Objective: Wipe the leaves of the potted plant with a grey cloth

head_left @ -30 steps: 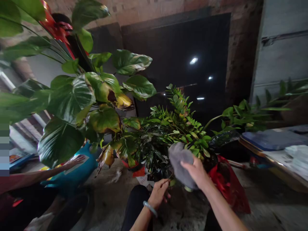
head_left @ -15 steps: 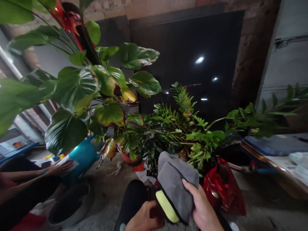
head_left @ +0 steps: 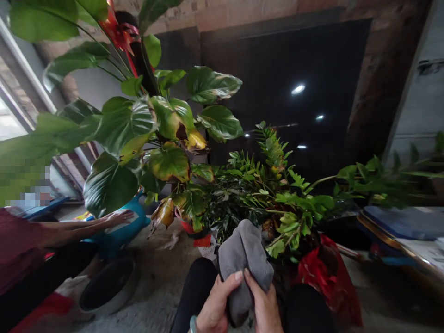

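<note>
A folded grey cloth [head_left: 239, 249] is held up between my knees, just in front of the leafy plants. My left hand [head_left: 217, 303] grips its lower left side, thumb pressed on the front. On the lower right side my right hand [head_left: 265, 303] is closed on the same cloth, its thumb close to the left one. The fingers behind the cloth are hidden. Beyond the cloth stands a bushy green plant [head_left: 277, 194]; to its left rises a tall plant with broad leaves [head_left: 169, 162], some yellowed and browned.
At the left, another person's hand [head_left: 121, 217] lies on a turquoise object [head_left: 126, 231]. A dark round basin [head_left: 109, 284] sits on the floor below it. Right of my hands is a red plastic bag [head_left: 329, 282]. Stacked boards [head_left: 398, 222] lie at the far right.
My left hand has come up and taken hold of the cloth beside my right. The cloth's yellow side no longer shows. The view has turned slightly left; the other person's hand has moved along the turquoise object.
</note>
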Tool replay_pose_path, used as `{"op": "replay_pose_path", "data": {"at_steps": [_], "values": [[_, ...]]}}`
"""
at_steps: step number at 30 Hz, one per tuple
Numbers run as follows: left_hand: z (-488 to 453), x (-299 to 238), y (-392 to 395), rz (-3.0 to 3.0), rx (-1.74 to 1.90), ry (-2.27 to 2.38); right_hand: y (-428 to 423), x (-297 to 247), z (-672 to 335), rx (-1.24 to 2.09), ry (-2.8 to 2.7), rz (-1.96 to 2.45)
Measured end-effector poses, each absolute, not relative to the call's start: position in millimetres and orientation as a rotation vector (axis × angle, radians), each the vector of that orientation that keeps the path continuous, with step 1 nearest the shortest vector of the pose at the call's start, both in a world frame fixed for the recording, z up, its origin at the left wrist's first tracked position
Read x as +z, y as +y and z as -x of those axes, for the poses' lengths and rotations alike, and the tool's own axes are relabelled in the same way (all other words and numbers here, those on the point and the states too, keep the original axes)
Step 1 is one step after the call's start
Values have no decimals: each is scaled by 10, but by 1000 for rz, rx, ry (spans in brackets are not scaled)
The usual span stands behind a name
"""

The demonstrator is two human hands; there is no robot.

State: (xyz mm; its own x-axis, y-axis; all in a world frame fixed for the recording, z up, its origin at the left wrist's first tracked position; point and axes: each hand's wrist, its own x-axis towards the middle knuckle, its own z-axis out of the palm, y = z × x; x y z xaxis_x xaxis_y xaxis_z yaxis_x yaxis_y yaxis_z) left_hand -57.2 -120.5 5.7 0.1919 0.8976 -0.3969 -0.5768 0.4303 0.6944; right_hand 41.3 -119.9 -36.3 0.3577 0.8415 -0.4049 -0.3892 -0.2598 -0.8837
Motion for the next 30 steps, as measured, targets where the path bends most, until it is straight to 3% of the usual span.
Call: {"op": "replay_pose_path", "data": {"at_steps": [6, 11, 17, 23, 26, 30], "values": [[577, 48, -1089, -343, 1101, 1019, -1330, -466, -482, 1119, -725, 1496], [736, -84, -1046, -359, 1098, 1072, -1239, -495, -969, 1215, -1030, 1254], [831, 168, -872, -415, 1149, 1104, -620, -623, -1362, 1233, -251, 1245], [705, 897, -400, -723, 1446, 947, -305, -806, -1211, 1475, -256, 898], [632, 733, -237, -802, 1418, 1014, -286, -911, -1203, 1568, -264, 751], [637, 130, -376, -761, 1126, 1117, -337, -938, -1271, 1649, -229, 730]]}}
